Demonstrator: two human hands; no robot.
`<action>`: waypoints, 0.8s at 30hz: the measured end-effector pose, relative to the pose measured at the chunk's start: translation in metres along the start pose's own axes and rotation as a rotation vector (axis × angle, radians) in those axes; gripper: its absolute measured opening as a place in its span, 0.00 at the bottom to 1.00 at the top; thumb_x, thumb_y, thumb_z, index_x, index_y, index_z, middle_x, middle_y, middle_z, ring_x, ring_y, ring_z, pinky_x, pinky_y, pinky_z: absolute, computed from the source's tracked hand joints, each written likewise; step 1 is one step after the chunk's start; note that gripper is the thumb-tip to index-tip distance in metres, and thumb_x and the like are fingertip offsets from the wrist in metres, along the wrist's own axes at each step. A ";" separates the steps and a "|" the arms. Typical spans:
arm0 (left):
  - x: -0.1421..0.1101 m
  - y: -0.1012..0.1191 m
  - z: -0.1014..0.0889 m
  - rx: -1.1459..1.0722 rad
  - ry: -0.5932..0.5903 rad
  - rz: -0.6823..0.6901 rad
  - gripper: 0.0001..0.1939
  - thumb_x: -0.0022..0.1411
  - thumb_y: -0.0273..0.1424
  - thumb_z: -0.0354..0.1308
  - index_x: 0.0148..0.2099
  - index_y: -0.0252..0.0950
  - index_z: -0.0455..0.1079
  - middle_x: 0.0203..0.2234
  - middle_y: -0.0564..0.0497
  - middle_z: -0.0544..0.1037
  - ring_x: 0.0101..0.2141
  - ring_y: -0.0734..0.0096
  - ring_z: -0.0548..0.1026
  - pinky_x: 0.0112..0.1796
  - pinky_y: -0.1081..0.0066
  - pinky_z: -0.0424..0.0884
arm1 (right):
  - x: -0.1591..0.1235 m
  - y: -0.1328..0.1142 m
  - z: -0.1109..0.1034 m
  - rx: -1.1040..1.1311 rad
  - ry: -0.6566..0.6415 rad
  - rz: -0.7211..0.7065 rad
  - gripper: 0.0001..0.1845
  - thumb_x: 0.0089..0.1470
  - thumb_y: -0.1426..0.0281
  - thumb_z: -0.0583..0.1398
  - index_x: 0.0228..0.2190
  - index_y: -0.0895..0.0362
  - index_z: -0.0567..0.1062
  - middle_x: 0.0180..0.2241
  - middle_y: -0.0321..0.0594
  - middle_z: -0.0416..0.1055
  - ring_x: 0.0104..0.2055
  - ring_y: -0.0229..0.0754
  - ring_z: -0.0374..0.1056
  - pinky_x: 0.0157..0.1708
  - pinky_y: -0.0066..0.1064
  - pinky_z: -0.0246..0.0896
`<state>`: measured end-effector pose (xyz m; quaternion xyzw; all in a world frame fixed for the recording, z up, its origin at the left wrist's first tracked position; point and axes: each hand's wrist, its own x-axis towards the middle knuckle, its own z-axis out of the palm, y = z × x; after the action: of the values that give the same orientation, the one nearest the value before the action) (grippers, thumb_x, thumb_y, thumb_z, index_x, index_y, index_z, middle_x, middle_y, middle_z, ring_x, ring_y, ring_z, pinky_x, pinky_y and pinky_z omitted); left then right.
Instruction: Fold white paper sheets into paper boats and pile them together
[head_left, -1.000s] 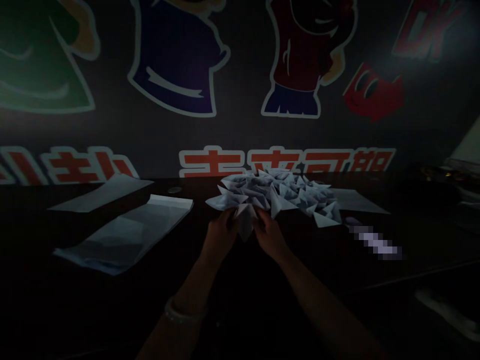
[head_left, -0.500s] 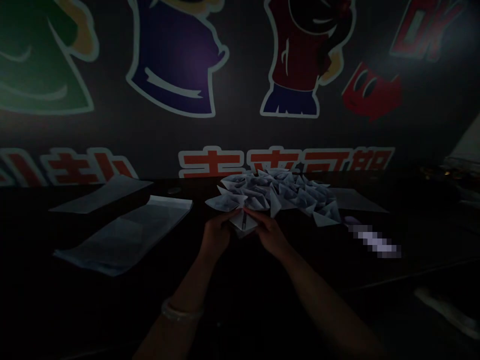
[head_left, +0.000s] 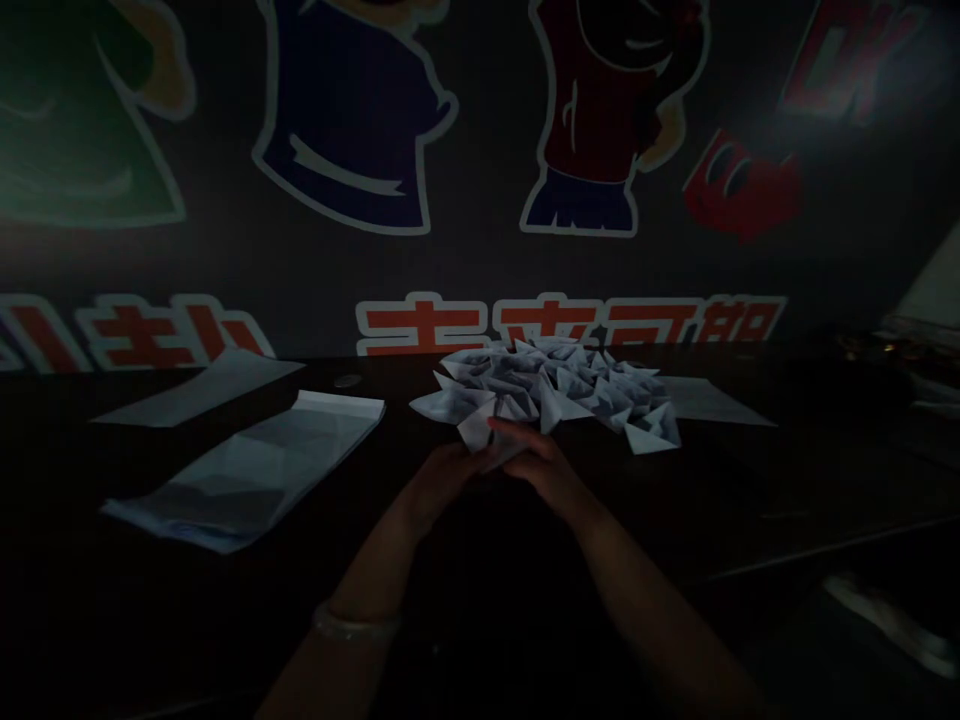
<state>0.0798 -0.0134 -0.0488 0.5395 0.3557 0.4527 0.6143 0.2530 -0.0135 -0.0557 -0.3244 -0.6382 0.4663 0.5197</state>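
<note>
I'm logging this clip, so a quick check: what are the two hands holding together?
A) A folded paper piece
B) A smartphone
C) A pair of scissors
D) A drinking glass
A. The left hand and right hand close around a folded white paper piece, at the edge of a heap of folded paper shapes.

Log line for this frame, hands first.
left hand: holds folded paper | right hand: holds folded paper | beside: pile of folded paper shapes
</note>
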 end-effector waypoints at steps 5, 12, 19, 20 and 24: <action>0.000 -0.006 0.000 0.052 0.066 -0.068 0.18 0.47 0.40 0.70 0.34 0.30 0.77 0.26 0.46 0.80 0.27 0.70 0.77 0.30 0.71 0.73 | 0.000 -0.002 0.000 0.051 0.011 -0.033 0.24 0.45 0.68 0.65 0.47 0.47 0.77 0.51 0.35 0.72 0.55 0.49 0.65 0.53 0.39 0.58; -0.005 0.002 0.010 0.359 0.028 0.040 0.13 0.51 0.39 0.66 0.28 0.32 0.76 0.18 0.52 0.76 0.19 0.74 0.72 0.23 0.75 0.66 | 0.006 0.002 -0.002 -0.043 0.320 -0.083 0.12 0.49 0.62 0.65 0.37 0.49 0.82 0.42 0.38 0.78 0.50 0.50 0.70 0.53 0.42 0.58; -0.007 0.002 0.016 0.445 0.016 0.078 0.16 0.53 0.42 0.63 0.32 0.32 0.76 0.19 0.52 0.77 0.20 0.74 0.71 0.23 0.76 0.64 | 0.005 0.005 0.000 -0.012 0.477 -0.106 0.22 0.48 0.61 0.65 0.46 0.51 0.77 0.28 0.34 0.76 0.33 0.44 0.69 0.36 0.35 0.62; -0.007 0.000 0.015 0.423 -0.015 0.066 0.16 0.53 0.42 0.63 0.33 0.32 0.76 0.21 0.51 0.77 0.20 0.74 0.71 0.24 0.75 0.65 | 0.004 0.004 0.000 0.012 0.480 -0.097 0.25 0.48 0.61 0.65 0.49 0.51 0.75 0.25 0.33 0.73 0.29 0.42 0.67 0.33 0.34 0.61; -0.004 -0.003 0.010 0.369 -0.167 0.033 0.19 0.51 0.41 0.65 0.39 0.31 0.76 0.28 0.48 0.80 0.27 0.69 0.75 0.31 0.71 0.70 | 0.004 0.003 -0.002 0.074 0.423 -0.073 0.30 0.46 0.63 0.66 0.51 0.53 0.72 0.18 0.28 0.65 0.22 0.36 0.61 0.25 0.29 0.55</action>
<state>0.0882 -0.0201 -0.0500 0.6845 0.3717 0.3434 0.5249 0.2536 -0.0080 -0.0566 -0.3721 -0.5087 0.3920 0.6702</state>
